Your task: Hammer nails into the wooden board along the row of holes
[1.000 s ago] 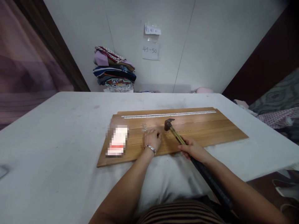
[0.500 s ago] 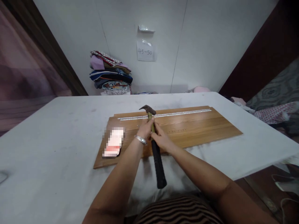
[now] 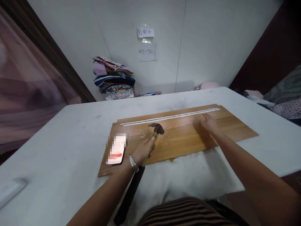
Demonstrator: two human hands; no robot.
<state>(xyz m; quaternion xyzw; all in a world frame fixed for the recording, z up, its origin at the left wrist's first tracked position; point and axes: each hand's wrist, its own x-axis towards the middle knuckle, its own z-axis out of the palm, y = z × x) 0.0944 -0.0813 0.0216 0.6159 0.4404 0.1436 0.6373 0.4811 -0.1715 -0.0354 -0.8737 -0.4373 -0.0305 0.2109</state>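
Note:
My left hand (image 3: pixel 144 150) is closed around a claw hammer (image 3: pixel 158 128) high on its shaft, near the head. The hammer's black grip slants down toward me. Over the right part of a brown wooden board (image 3: pixel 183 147) is my right hand (image 3: pixel 208 123), its fingers curled together; whether something small is in them I cannot make out. Several loose nails (image 3: pixel 142 134) lie on the board left of the hammer head. A row of small dark dots (image 3: pixel 177 135) runs across the board's middle. Two thin pale strips (image 3: pixel 169 116) lie along its far side.
A phone (image 3: pixel 116 149) with a blurred screen lies on the board's left end. The board rests on a white-covered table (image 3: pixel 58 150). Folded cloths (image 3: pixel 115 77) are stacked beyond the far edge, below paper notes (image 3: pixel 147 51) on the wall. A pink curtain (image 3: pixel 35 81) hangs at left.
Both hands were together on the hammer shaft. My right hand has let go and moved right over the board. The left keeps the hammer, now lower and tilted, its handle end swung left.

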